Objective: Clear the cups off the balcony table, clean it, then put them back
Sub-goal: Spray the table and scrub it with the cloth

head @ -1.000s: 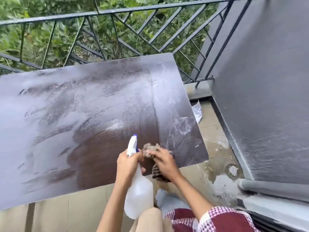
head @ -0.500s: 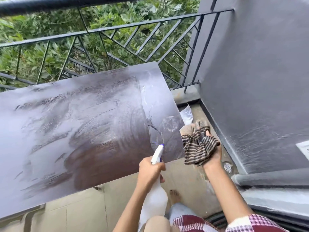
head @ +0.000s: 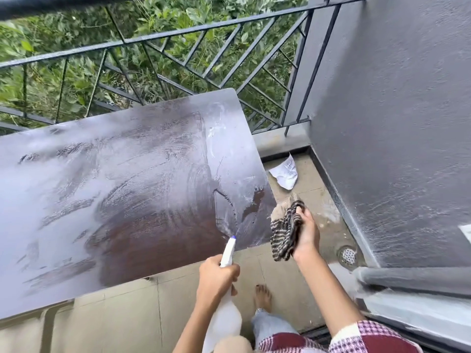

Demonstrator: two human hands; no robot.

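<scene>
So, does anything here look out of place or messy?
A crumpled white paper scrap lies on the tiled balcony floor beside the dark brown table, whose top is streaked with whitish smears.

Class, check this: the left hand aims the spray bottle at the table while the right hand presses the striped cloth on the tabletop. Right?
No. The head view shows the right hand gripping the striped cloth in the air beside the table, not pressing it on the tabletop.

I stand on a home balcony, where a dark metal railing [head: 178, 39] fronts green foliage [head: 158, 19], beside a grey wall [head: 397, 123], tiled floor [head: 288, 281] and floor drain [head: 348, 256].
</scene>
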